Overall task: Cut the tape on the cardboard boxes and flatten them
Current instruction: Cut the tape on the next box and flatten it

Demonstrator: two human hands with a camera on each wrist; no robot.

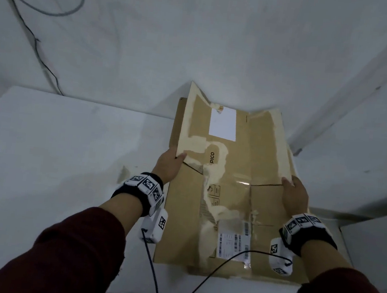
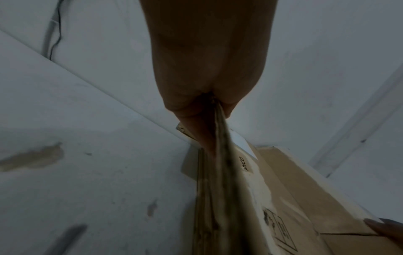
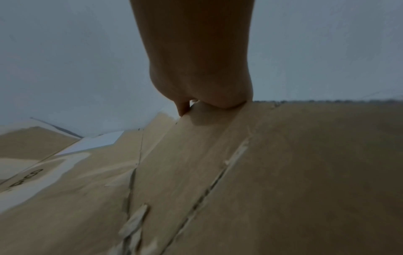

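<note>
Nearest the camera, two dark red sleeves (image 1: 74,251) reach forward, each wrist wrapped in a black band with white marker blocks (image 1: 145,185), and two black cables (image 1: 211,276) trail back from the wrist units, the right one curving across the near end of the cardboard. The flattened cardboard box (image 1: 227,198) lies on the right part of a white table (image 1: 54,154), its near end carrying a barcode label (image 1: 233,243) and torn pale strips where tape was peeled. Farther along, the left hand (image 1: 169,165) pinches the left edge of the upper panel, thumb on top and fingers hidden beneath; the left wrist view shows the board's edge wedged between thumb and fingers. The right hand (image 1: 295,194) grasps the right edge the same way, thumb over the top face. The far half of the board is lifted, tilting up toward the wall, with a blank white label (image 1: 223,123) and the printed word PICO. Beyond it stands a white wall (image 1: 223,41), where a grey cable (image 1: 58,10) loops at upper left
</note>
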